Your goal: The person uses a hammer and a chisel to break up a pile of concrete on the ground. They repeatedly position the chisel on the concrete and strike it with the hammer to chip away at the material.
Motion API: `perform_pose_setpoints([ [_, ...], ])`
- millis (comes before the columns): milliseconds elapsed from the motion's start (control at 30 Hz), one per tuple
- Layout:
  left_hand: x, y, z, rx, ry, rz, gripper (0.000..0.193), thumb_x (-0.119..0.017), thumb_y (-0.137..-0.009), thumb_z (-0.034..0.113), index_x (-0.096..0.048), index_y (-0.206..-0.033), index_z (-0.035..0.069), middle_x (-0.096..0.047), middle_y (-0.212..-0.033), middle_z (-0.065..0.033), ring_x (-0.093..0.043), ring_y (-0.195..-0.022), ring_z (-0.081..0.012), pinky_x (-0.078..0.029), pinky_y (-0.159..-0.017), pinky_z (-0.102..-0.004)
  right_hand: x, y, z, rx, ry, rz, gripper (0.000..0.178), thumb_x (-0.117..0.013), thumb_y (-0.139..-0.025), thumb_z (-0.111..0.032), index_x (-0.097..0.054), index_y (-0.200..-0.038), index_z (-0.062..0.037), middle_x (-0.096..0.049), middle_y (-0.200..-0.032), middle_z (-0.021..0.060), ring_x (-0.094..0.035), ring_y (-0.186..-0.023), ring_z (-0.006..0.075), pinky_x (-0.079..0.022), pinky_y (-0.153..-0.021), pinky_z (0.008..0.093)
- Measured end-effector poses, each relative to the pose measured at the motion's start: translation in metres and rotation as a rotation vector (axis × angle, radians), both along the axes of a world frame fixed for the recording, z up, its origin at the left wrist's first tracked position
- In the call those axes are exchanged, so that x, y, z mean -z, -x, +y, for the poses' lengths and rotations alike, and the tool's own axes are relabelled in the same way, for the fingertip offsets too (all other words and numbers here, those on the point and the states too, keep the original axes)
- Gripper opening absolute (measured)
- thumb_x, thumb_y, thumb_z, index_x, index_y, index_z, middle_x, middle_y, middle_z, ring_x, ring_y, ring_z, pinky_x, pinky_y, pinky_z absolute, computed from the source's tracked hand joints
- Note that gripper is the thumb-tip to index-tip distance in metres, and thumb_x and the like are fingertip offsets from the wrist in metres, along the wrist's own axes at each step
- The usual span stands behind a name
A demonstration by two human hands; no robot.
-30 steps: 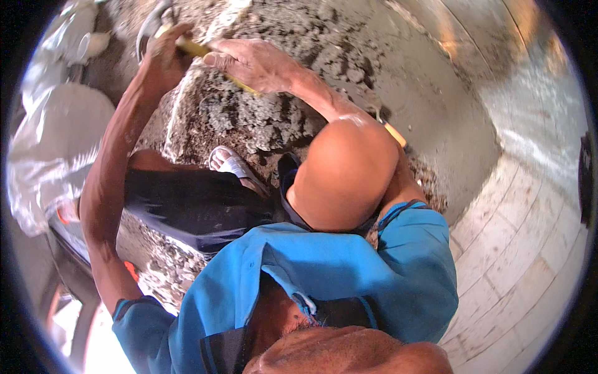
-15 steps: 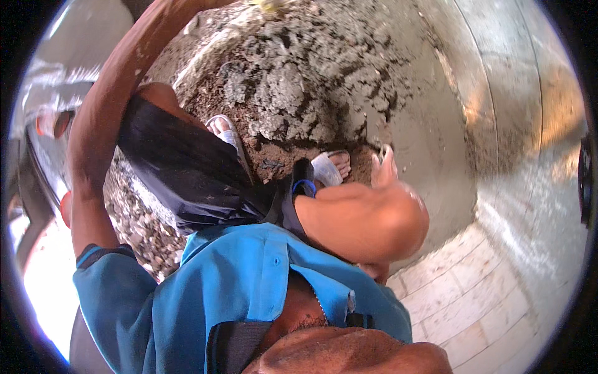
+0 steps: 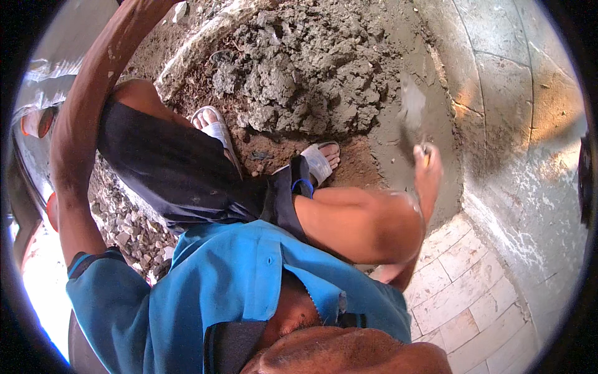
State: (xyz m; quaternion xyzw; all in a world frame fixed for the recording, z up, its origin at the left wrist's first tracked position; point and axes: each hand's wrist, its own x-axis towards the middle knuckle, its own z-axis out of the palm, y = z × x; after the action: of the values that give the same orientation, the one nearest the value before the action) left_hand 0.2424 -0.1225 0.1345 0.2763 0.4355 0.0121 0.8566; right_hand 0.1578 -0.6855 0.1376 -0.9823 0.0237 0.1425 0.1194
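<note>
My right hand (image 3: 428,171) is wrapped round the handle of a trowel (image 3: 412,103). Its pale blade is smeared by motion and lies over the smooth wet mortar (image 3: 398,156) along the wall. Left of the blade rises a heap of lumpy grey mortar (image 3: 299,75). My left forearm (image 3: 81,143) reaches up past the left knee to the top edge, where the left hand runs out of the picture.
My sandalled feet (image 3: 321,159) stand on brown soil in front of the heap. A grey wall (image 3: 498,81) curves along the right, above pale floor tiles (image 3: 461,274). Gravel (image 3: 124,224) lies at the left, and a whitish ridge (image 3: 180,65) borders the heap.
My right hand has moved right and the trowel blade has come into sight over the smooth mortar. The left arm has drawn leftward; a yellowish thing near it at the top has left view.
</note>
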Motion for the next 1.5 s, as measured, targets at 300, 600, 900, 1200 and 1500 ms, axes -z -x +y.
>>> perform_pose_setpoints([
  [300,-0.016,0.046,0.008,0.240,0.120,-0.092,0.024,-0.046,-0.098,0.015,-0.053,-0.078,0.005,-0.057,-0.062,-0.0031,-0.057,-0.055,-0.0143,-0.050,-0.054,-0.0273,0.063,-0.196,0.079,-0.540,-0.042,-0.190,0.035,-0.060,-0.093,-0.034,-0.060,-0.110,-0.0028,-0.064,-0.105,0.0191,-0.061,-0.098,0.0368,-0.047,-0.085,0.0443],
  [600,-0.066,0.151,0.027,0.080,-0.195,0.253,0.016,-0.046,-0.101,0.018,-0.053,-0.094,0.005,-0.052,-0.067,0.0017,-0.050,-0.055,-0.0069,-0.046,-0.050,-0.0223,0.143,-0.197,0.218,-0.934,-0.588,-0.083,0.029,-0.063,-0.092,-0.028,-0.060,-0.112,-0.0063,-0.063,-0.102,0.0116,-0.063,-0.093,0.0307,-0.050,-0.080,0.0406],
  [900,-0.121,0.268,-0.028,-0.177,-0.253,0.507,0.015,-0.052,-0.099,0.019,-0.057,-0.099,0.004,-0.055,-0.069,0.0029,-0.054,-0.058,-0.0051,-0.047,-0.051,-0.0198,0.152,-0.206,0.318,-1.603,-0.556,-0.238,0.022,-0.060,-0.093,-0.024,-0.061,-0.109,-0.0092,-0.063,-0.099,0.0064,-0.065,-0.086,0.0245,-0.055,-0.072,0.0363],
  [1200,-0.037,0.311,-0.054,-0.131,-0.348,0.576,0.016,-0.061,-0.095,0.020,-0.059,-0.101,0.005,-0.060,-0.073,0.0034,-0.056,-0.057,-0.0044,-0.046,-0.051,-0.0161,0.146,-0.180,0.319,-1.910,-0.283,-0.255,0.025,-0.057,-0.091,-0.016,-0.058,-0.114,-0.0071,-0.062,-0.101,0.0075,-0.063,-0.085,0.0247,-0.056,-0.071,0.0355],
  [1500,0.038,0.312,-0.032,0.304,-0.781,0.360,0.034,-0.060,-0.094,0.041,-0.050,-0.099,0.009,-0.047,-0.067,0.0055,-0.047,-0.056,-0.0041,-0.038,-0.053,-0.0202,0.043,-0.146,0.240,-1.618,-0.056,0.022,0.032,-0.066,-0.084,-0.010,-0.060,-0.115,-0.0061,-0.061,-0.102,0.0105,-0.061,-0.087,0.0303,-0.051,-0.076,0.0402],
])
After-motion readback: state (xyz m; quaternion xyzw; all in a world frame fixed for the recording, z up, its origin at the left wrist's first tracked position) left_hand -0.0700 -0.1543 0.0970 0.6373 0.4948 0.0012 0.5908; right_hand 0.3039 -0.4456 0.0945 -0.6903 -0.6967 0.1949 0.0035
